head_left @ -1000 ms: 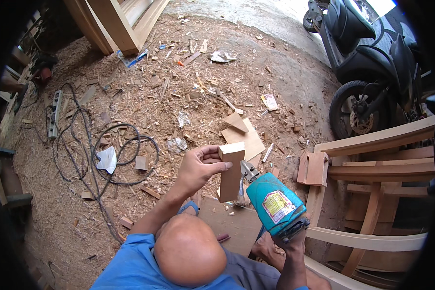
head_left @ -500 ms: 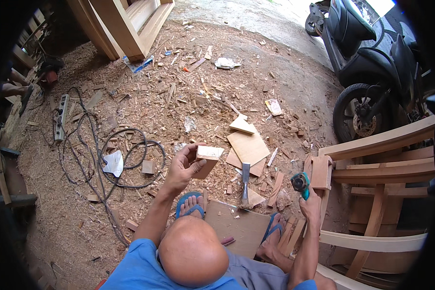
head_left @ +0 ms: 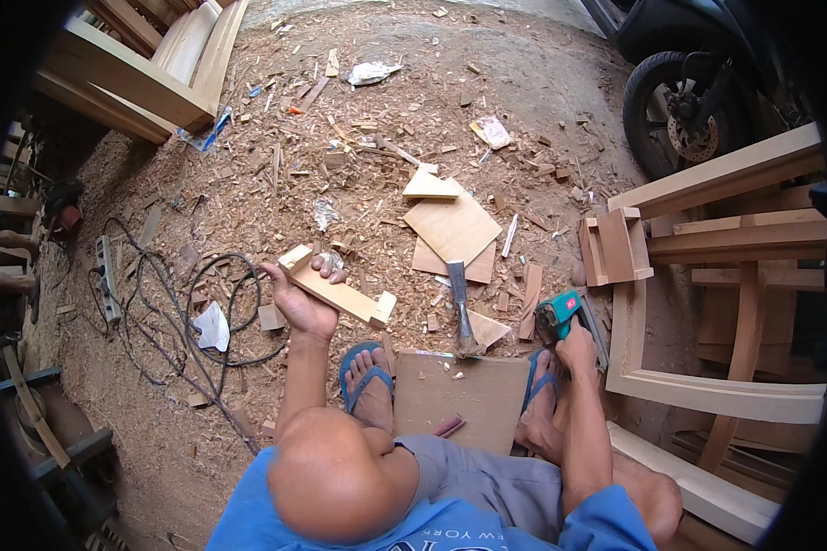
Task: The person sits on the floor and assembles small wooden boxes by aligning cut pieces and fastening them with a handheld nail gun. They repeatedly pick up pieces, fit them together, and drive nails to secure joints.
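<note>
The left hand (head_left: 305, 308) curls around a wood piece (head_left: 342, 296) above the messy floor (head_left: 542, 87), the right hand (head_left: 576, 349) wraps a teal tool (head_left: 559, 312) — a flat board (head_left: 459, 399) lies between the feet (head_left: 373, 386), a gray tool (head_left: 458, 286) by its far edge, and wooden frames (head_left: 708, 395) crowd the right side.

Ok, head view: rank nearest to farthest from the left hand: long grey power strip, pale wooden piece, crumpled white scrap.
1. Pale wooden piece, in the left hand.
2. Crumpled white scrap, left of it.
3. Long grey power strip, farther left.
</note>
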{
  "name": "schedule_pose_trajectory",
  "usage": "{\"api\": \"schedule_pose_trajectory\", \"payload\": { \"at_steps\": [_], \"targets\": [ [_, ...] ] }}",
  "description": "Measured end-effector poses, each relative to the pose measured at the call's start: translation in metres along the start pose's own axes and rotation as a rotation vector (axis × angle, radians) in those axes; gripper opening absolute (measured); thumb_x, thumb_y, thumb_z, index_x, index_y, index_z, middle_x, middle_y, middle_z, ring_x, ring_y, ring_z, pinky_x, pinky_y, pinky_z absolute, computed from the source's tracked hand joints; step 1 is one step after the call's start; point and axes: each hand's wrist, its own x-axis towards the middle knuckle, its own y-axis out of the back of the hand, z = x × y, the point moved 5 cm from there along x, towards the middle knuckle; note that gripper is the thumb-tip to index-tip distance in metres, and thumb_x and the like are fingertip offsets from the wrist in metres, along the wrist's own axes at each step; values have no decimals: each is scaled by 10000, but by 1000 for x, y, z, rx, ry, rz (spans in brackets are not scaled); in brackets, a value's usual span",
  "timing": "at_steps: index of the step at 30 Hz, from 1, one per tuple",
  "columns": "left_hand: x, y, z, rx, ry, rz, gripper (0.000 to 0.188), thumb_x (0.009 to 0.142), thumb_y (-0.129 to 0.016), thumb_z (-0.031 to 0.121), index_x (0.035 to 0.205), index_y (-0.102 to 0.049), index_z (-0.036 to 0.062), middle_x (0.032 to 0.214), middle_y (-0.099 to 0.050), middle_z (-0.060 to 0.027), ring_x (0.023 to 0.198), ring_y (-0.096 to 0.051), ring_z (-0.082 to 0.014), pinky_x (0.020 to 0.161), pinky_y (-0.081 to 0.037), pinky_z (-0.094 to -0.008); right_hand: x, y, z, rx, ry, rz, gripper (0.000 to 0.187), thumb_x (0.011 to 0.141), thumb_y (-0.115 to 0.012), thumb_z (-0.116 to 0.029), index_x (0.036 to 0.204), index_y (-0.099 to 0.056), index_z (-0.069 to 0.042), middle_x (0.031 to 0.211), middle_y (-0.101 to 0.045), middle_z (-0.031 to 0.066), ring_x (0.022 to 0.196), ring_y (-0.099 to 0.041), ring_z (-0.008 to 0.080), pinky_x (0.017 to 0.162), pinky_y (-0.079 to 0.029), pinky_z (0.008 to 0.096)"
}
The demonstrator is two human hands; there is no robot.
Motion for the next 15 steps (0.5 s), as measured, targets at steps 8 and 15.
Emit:
{"api": "schedule_pose_trajectory", "payload": {
  "at_steps": [8,15],
  "targets": [
    [0,20,-41,-175,302,37,544,1009,-407,468,1256,-466,-12,976,-492,-145,793,-444,-203,659,-420,-310,20,54,-114,707,443,55,344,843,-667,-291,1046,-716,-18,913,-708,215,901,-687,360,800,-529,410],
    [-12,46,-33,131,317,145,596,1047,-199,463,1383,-422,24,1323,-560,-164,1074,-617,-247,805,-566,-381,71,-21,-176,542,197,-31,448,817,-722,-377,1037,-683,11,916,-712,187,849,-690,299,798,-526,385]
  ]
}}
